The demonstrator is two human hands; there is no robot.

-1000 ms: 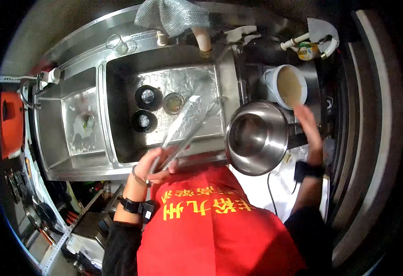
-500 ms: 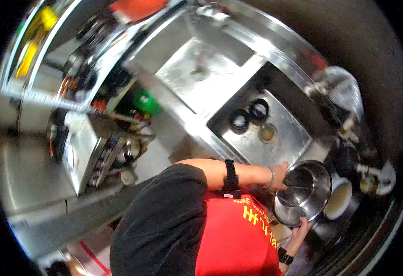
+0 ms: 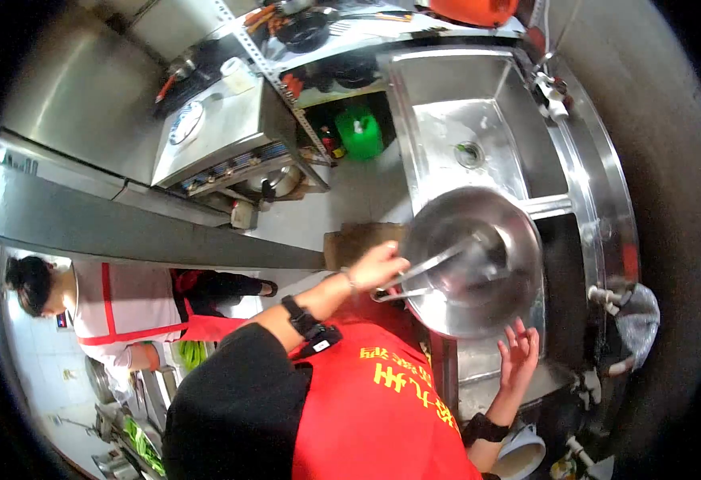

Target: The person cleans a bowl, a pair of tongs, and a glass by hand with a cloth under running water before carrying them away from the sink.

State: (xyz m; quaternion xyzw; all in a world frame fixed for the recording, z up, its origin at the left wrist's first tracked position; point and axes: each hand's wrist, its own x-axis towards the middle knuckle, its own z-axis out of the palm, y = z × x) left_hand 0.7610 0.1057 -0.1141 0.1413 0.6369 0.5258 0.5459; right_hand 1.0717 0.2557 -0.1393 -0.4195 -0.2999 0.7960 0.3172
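Note:
A large shiny metal bowl (image 3: pixel 470 264) is over the sinks, overlapping their divider in this view. My left hand (image 3: pixel 379 266) is closed at the bowl's left rim, around the long metal handle (image 3: pixel 434 260) of a utensil that reaches into the bowl; its head blurs into the reflections. My right hand (image 3: pixel 518 358) is at the bowl's lower right, its fingers spread and fingertips right at the rim. Beyond the bowl lies a steel sink (image 3: pixel 438 128) with a drain. The bowl hides much of the second sink (image 3: pixel 478 364).
A co-worker (image 3: pixel 130 308) in a red-trimmed apron stands at the left near green vegetables (image 3: pixel 144 444). A green container (image 3: pixel 358 132) is on the floor beside the sink. A steel worktop unit (image 3: pixel 218 120) stands at the left. A white bucket (image 3: pixel 520 454) is near my right forearm.
My view has swung round. The bowl looks larger and is now by the sink divider. My left hand has gone from the rim to the handle; my right hand's fingers have spread.

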